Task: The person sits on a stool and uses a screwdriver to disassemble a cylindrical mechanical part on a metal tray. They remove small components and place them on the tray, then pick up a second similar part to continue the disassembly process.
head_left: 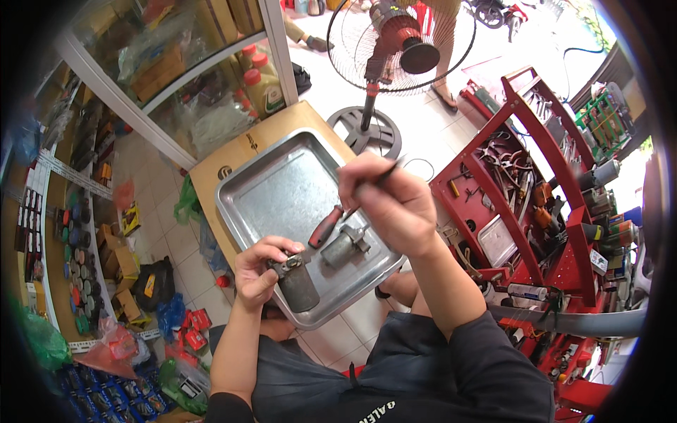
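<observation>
Silver and grey at the middle, red down the right.
The tray is plain silver; the held cylinder and the lying cylinder are dull grey. The screwdriver has a red-and-black handle, and the rod is dark. The box is tan with black print. The fan is black and red, the rack bright red, the bottles yellow with red caps. Pale floor tiles make a grid of darker lines. The shirt is black with white lettering, the shorts faded charcoal.
</observation>
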